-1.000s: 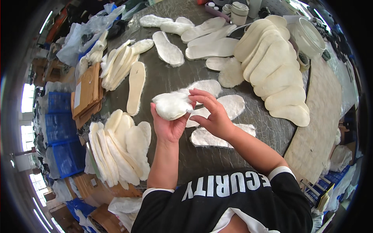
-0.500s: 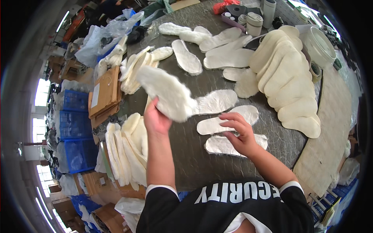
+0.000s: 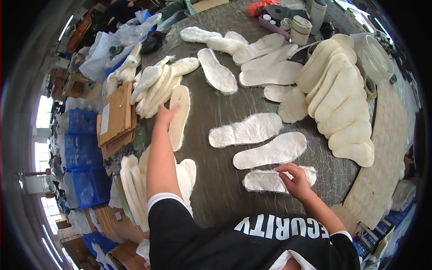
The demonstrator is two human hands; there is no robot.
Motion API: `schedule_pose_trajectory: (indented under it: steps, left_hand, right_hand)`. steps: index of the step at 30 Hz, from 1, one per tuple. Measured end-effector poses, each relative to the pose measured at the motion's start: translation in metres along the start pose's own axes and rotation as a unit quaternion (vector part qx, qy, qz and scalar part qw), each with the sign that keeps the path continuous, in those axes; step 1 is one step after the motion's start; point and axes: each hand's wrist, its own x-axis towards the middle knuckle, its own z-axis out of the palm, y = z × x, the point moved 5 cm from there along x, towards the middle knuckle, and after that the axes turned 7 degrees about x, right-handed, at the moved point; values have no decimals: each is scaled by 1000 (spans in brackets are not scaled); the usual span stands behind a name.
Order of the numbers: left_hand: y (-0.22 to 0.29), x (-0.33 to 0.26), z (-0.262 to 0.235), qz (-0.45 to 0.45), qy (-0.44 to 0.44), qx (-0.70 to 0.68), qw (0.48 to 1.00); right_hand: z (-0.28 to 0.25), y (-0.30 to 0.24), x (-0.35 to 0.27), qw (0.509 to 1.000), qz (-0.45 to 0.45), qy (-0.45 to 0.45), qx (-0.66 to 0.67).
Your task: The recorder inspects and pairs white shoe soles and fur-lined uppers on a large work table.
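Observation:
My left hand (image 3: 165, 116) reaches out over the dark table, its fingers resting on a cream insole (image 3: 181, 116) that lies lengthwise at the left. My right hand (image 3: 294, 179) presses down on the nearest fleecy white insole (image 3: 265, 180) close to my body. Two more fleecy insoles (image 3: 270, 150) (image 3: 245, 130) lie side by side just beyond it. A fanned pile of cream insoles (image 3: 148, 177) sits under my left forearm at the table's near left edge.
A long overlapping row of cream insoles (image 3: 342, 103) runs down the right side. More insoles (image 3: 265, 60) lie at the far end, with another pile (image 3: 155, 83) at the far left. Tape rolls and cups (image 3: 297, 27) stand at the back. Cardboard (image 3: 114, 119) and blue crates (image 3: 81, 148) sit left of the table.
My left hand has carried an insole away to the left and laid it down on the table. My right hand has dropped onto the nearest fleecy insole.

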Motion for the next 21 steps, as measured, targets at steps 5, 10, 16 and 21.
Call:
schedule_pose_trajectory:
  steps: [5, 10, 16, 21]
  left_hand:
    - [16, -58, 18, 16, 34, 134, 990]
    - [45, -109, 9, 215, 241, 144, 935]
    - [73, -161, -11, 438, 349, 153, 814]
    - [87, -171, -30, 489, 366, 179, 771]
  right_hand:
    - [2, 1, 3, 1000, 14, -6, -5]
    - [9, 3, 4, 1000, 25, -17, -2]
    - [11, -4, 8, 1000, 7, -23, 2]
    - [6, 1, 2, 1000, 3, -12, -2]
